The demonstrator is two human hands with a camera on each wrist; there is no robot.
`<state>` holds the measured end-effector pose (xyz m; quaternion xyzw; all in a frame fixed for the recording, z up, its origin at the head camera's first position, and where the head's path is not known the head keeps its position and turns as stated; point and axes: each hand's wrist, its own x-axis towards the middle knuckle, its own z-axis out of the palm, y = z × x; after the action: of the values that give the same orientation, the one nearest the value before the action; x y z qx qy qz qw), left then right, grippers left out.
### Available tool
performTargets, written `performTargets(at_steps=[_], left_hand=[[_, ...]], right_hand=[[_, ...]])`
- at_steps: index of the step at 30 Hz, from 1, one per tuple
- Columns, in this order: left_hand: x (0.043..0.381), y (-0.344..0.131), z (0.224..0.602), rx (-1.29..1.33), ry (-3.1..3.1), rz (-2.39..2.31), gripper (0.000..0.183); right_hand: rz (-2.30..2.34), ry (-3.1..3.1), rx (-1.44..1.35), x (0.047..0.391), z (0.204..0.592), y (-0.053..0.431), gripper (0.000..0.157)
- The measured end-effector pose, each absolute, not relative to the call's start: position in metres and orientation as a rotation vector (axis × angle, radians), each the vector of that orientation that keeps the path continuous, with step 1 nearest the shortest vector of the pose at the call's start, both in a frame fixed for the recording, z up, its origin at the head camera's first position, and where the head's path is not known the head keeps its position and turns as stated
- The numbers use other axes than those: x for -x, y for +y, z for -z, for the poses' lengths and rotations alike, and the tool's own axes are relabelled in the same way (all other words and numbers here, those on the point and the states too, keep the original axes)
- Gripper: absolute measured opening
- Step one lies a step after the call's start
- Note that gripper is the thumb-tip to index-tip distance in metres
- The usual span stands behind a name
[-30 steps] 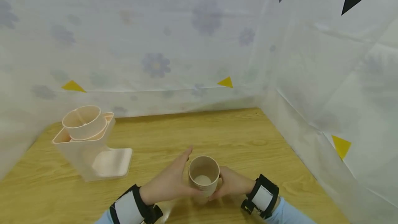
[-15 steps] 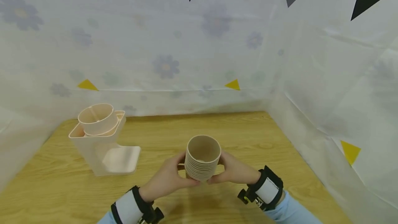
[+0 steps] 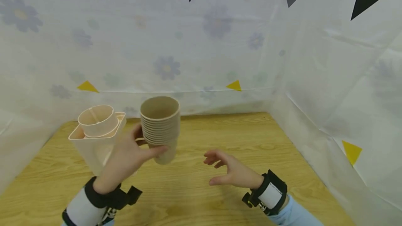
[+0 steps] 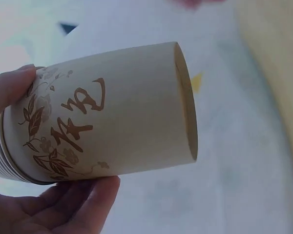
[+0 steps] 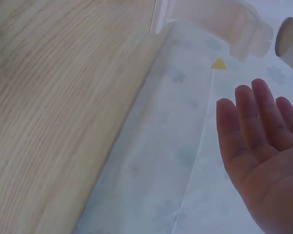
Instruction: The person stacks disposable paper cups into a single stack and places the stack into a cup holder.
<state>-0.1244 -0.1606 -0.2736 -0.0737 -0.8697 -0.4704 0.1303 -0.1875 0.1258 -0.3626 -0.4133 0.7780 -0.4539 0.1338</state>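
My left hand [image 3: 128,152] grips a stack of beige paper cups [image 3: 161,128] and holds it raised above the table, mouth up. In the left wrist view the stack [image 4: 122,112] shows brown lettering and a leaf-and-flower print, with thumb and fingers on opposite sides. Just left of the hand stands a cream plastic cup dispenser [image 3: 91,149], a square-topped body with a round tube [image 3: 97,123] in its top and a flat foot; the hand partly covers it. My right hand [image 3: 233,172] hovers over the table, fingers relaxed and holding nothing.
A wood-grain table [image 3: 201,201] lies beneath both hands. White flower-printed sheeting [image 3: 188,44] closes off the back and sides, with black, grey and yellow triangles on it. The table's back edge meets the sheeting behind the dispenser.
Both hands lifted the cup stack off the table. Then the right hand let go, and the left hand carried the stack up and left, towards the dispenser.
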Motion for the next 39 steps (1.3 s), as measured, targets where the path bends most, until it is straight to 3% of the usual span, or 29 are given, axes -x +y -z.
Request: performTargets(at_steps=[5, 13, 21, 39], left_hand=[[0.125, -0.199, 0.243, 0.121, -2.41, 1.263, 0.066], [0.133, -0.256, 0.216, -0.279, -2.293, 1.031, 0.069], [0.151, -0.284, 0.227, -0.448, -2.264, 1.081, 0.07], [0.166, -0.294, 0.261, -0.46, -2.343, 1.018, 0.082]], right_hand=[[1.275, 2.271, 1.162, 0.189, 0.367, 0.127, 0.058], [1.249, 2.281, 1.137, 0.191, 0.373, 0.128, 0.052], [1.228, 2.283, 1.136, 0.191, 0.378, 0.131, 0.049], [1.195, 2.29, 1.128, 0.191, 0.379, 0.131, 0.05]])
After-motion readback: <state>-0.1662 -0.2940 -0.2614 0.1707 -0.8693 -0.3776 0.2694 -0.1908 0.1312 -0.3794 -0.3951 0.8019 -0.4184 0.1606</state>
